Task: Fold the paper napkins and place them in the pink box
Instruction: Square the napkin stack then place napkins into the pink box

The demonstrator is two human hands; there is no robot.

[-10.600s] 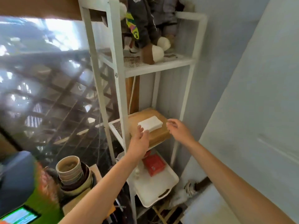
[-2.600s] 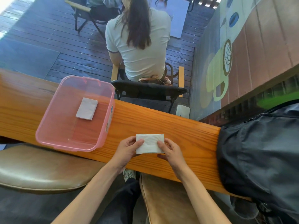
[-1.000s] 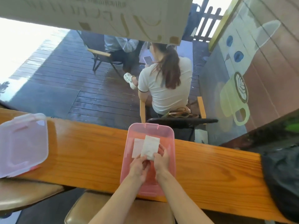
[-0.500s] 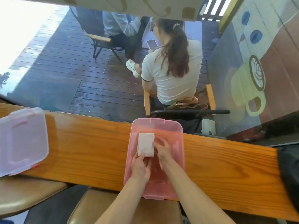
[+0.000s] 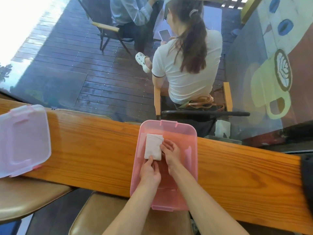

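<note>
The pink box [image 5: 189, 133] stands open on the wooden counter [image 5: 94, 150], straight in front of me. A folded white napkin [image 5: 153, 146] lies flat in its far left part. Both my hands are inside the box. My left hand [image 5: 149, 170] touches the napkin's near edge with its fingertips. My right hand [image 5: 171, 152] rests against the napkin's right side, fingers loosely spread. Whether another napkin lies under this one is hidden.
The box's translucent pink lid [image 5: 22, 141] lies on the counter at far left. Brown stools [image 5: 25, 199] stand below the counter. Past the glass a person [image 5: 188, 68] sits on a chair. A dark bag [image 5: 307, 184] sits at the right edge.
A second ago both hands held the napkin above the box; it now lies flat inside on the left, and my fingers rest at its edges.
</note>
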